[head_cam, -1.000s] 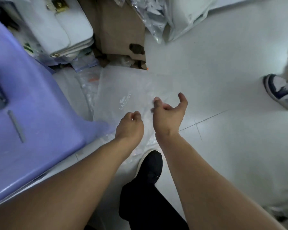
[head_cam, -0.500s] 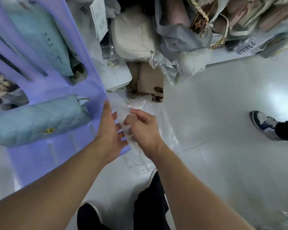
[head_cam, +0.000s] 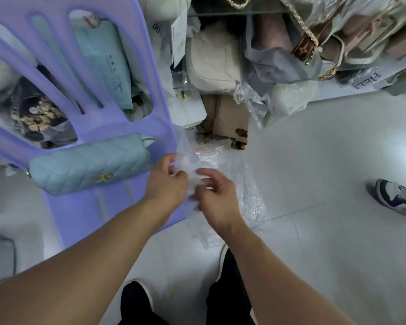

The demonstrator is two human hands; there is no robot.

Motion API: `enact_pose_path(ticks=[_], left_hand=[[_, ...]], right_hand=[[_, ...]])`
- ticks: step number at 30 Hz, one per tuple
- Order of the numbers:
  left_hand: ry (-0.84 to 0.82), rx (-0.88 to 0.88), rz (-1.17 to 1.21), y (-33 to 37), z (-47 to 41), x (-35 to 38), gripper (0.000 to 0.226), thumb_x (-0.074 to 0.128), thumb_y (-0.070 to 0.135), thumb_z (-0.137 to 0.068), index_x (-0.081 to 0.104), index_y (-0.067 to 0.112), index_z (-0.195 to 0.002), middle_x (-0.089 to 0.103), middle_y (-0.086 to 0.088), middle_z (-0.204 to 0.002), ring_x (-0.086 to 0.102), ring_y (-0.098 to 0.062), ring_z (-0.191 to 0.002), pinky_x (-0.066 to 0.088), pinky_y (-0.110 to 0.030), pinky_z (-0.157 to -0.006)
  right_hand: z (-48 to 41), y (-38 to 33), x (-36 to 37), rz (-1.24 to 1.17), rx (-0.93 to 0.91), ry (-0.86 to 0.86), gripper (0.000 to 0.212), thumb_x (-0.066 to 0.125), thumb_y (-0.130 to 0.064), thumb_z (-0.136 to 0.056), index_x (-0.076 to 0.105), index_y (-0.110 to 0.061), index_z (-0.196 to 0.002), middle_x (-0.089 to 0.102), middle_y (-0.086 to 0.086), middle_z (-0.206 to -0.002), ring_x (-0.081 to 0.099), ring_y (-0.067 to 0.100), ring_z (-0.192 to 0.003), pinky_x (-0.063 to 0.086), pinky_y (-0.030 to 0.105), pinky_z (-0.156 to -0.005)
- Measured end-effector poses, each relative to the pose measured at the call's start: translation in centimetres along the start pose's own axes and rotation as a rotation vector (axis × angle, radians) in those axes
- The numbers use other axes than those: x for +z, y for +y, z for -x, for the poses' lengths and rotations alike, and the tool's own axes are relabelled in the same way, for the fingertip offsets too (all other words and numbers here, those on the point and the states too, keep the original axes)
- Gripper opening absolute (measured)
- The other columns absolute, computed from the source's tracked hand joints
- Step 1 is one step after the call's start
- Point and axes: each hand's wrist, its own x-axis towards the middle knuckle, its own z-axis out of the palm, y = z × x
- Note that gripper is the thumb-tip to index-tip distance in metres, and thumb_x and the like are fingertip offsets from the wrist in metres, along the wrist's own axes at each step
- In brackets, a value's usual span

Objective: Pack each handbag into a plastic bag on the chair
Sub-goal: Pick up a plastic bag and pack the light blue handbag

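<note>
From the head camera I see the light blue quilted handbag (head_cam: 89, 167) with a gold clasp lying on the seat of the lilac plastic chair (head_cam: 85, 207). It leans against the foot of the slatted backrest and is bare, with no wrapping round it. Just off the chair's right edge both hands meet on a thin clear plastic bag (head_cam: 186, 156). The left hand (head_cam: 167, 181) pinches the film with curled fingers, and the right hand (head_cam: 217, 198) pinches the facing layer between thumb and fingertips. The film is blurred, so I cannot tell whether its mouth is parted. I judge this handbag's packing as barely begun: a bag is in hand but nothing is inside it. The mouth has to be opened, the handbag slid in, and the same done for any others. On the white tiled floor (head_cam: 326, 160) right of the chair lies crinkled clear sheeting (head_cam: 242, 184). Beyond the chair a cream handbag (head_cam: 211, 64) sits among others, some under plastic; I cannot say whether those count as done. Far right of the chair is another person's navy and white sneaker (head_cam: 394, 198).
</note>
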Motion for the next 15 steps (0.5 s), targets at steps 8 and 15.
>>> enact_pose_path(ticks=[8, 15], left_hand=[[-0.068, 0.249, -0.510, -4.6, -0.8, 10.0, 0.052, 0.046, 0.008, -0.097, 0.046, 0.028, -0.146, 0.055, -0.003, -0.139, 0.055, -0.021, -0.122, 0.039, -0.022, -0.092], [-0.202, 0.105, -0.950, -12.3, -4.2, 17.9, 0.043, 0.047, 0.019, -0.098, 0.043, 0.022, -0.141, 0.044, -0.010, -0.132, 0.042, -0.031, -0.122, 0.041, -0.034, -0.089]], right_hand=[[-6.1, 8.8, -9.4, 0.308, 0.195, 0.447, 0.024, 0.049, -0.016, -0.099, 0.064, -0.022, -0.117, 0.068, -0.005, -0.106, 0.068, 0.021, -0.087, 0.056, 0.032, -0.076], [-12.9, 18.4, -11.4, 0.453, 0.291, 0.133, 0.029, 0.054, -0.037, -0.098, 0.070, -0.032, -0.121, 0.056, 0.005, -0.140, 0.065, 0.021, -0.105, 0.053, 0.034, -0.096]])
